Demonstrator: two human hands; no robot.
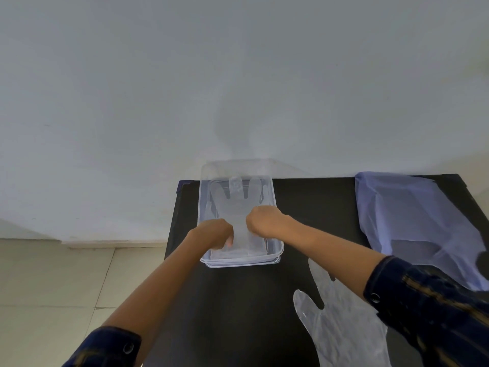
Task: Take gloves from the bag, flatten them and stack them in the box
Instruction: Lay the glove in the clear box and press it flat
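Note:
A clear plastic box [278, 252] stands on the black table near its far left corner. A thin clear glove [238, 200] lies flat inside it, fingers pointing away from me. My left hand [214, 233] and my right hand [264, 221] are both inside the box, fingers curled down on the glove's cuff end. Whether they pinch it or only press it I cannot tell. A second clear glove [341, 324] lies flat on the table at the near right, partly under my right forearm. The pale blue plastic bag [412, 215] lies on the right.
The black table [238, 300] stands against a white wall; its left edge drops to a tiled floor [53, 287]. Bare tabletop lies between the box and the bag, and in front of the box.

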